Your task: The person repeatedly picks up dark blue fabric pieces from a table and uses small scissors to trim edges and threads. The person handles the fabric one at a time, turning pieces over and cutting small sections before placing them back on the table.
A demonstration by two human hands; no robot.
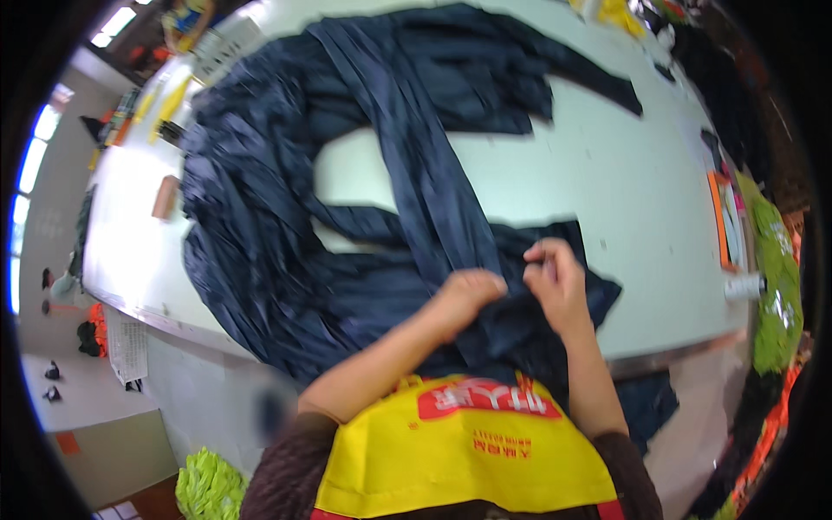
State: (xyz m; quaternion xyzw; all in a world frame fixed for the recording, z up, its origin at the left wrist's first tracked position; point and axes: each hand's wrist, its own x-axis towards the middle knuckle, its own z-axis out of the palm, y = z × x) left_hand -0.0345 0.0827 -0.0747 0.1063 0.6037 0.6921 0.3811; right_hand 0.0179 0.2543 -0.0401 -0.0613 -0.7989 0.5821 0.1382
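A large heap of dark navy garments (251,165) spreads in a curve over the pale table, with sleeves stretched to the right at the far side. One long folded strip of the navy cloth (416,156) runs from the far side down toward me. At its near end my left hand (469,297) is closed, fingers curled on the navy cloth. Just to the right, my right hand (558,282) is raised over the cloth with thumb and fingertips pinched together. Whatever sits in that pinch is too small to make out.
The white table (641,191) has a brown block (165,198) at its left. On the right edge lie an orange-edged item (721,221) and a white cylinder (745,287). Bright yellow-green bundles (774,286) are beyond that edge. Another person (185,22) is at the far left.
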